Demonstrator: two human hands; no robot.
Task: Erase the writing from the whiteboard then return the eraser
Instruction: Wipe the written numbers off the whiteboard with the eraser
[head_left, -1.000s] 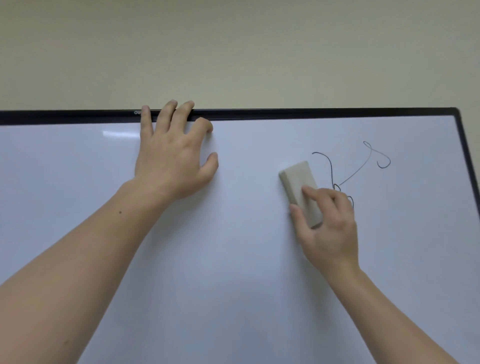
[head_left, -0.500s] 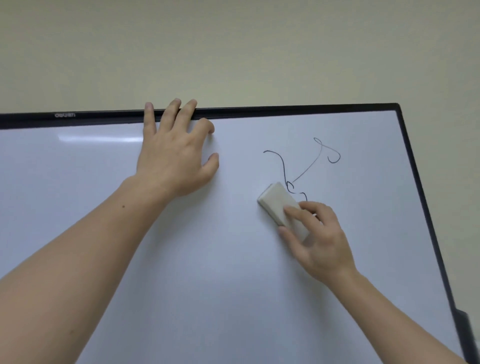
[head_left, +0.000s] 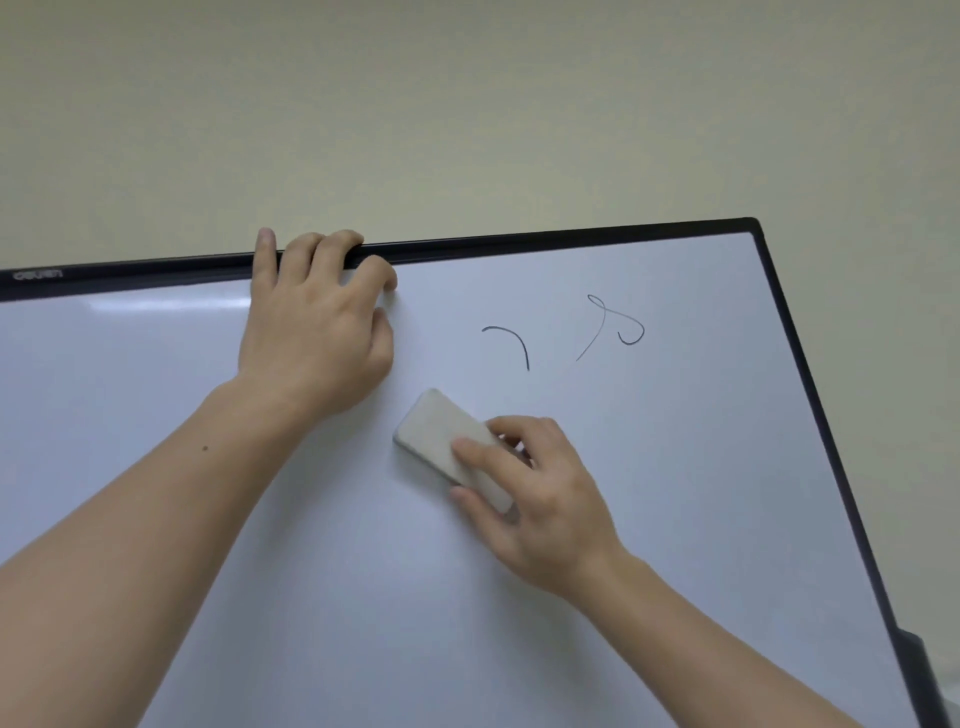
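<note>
A black-framed whiteboard (head_left: 701, 467) fills the lower part of the view. My right hand (head_left: 540, 499) presses a pale grey block eraser (head_left: 441, 436) flat against the board near its middle, gripping its lower right end. Thin black writing (head_left: 618, 327) stays above and to the right of the eraser: a short hooked stroke (head_left: 511, 343) and a looped squiggle with a slanted line. My left hand (head_left: 311, 332) rests on the board's top edge, with its fingers curled over the black frame (head_left: 519, 241).
A plain beige wall (head_left: 467, 114) lies behind the board. The board's right frame edge (head_left: 810, 395) slants down to the lower right, where a dark fitting (head_left: 919, 670) sticks out.
My right hand has dragged the eraser down and to the left across the scribble, wiping away its lower middle part. The view has shifted, and my left hand's fingers now curl over the frame.
</note>
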